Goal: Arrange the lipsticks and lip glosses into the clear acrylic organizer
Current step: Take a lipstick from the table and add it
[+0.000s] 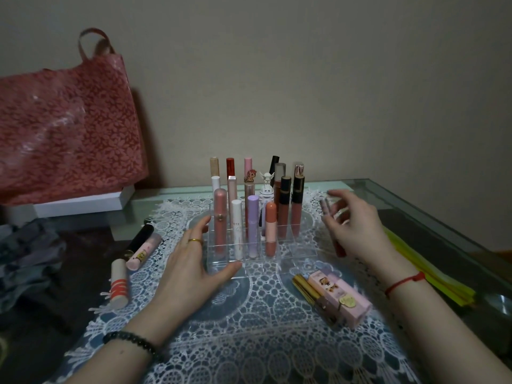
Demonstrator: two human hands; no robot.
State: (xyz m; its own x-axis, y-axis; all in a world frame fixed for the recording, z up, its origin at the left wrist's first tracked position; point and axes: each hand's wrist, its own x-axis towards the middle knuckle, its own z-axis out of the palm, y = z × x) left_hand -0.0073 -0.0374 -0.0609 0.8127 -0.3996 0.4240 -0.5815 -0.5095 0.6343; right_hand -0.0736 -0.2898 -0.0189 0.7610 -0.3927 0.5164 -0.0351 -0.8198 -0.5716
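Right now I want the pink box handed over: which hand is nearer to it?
Right. The right hand hovers just above and behind the pink box, holding a tube; the left hand rests against the organizer's left side, farther away.

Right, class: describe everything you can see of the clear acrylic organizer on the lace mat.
The clear acrylic organizer is a see-through plastic box split by thin walls into a grid of square cells. It stands upright on the white lace mat. Most back and middle cells hold upright tubes; the front right cells look empty. The left hand rests against its left front corner, thumb along the front edge. The right hand is beside it, apparently not touching.
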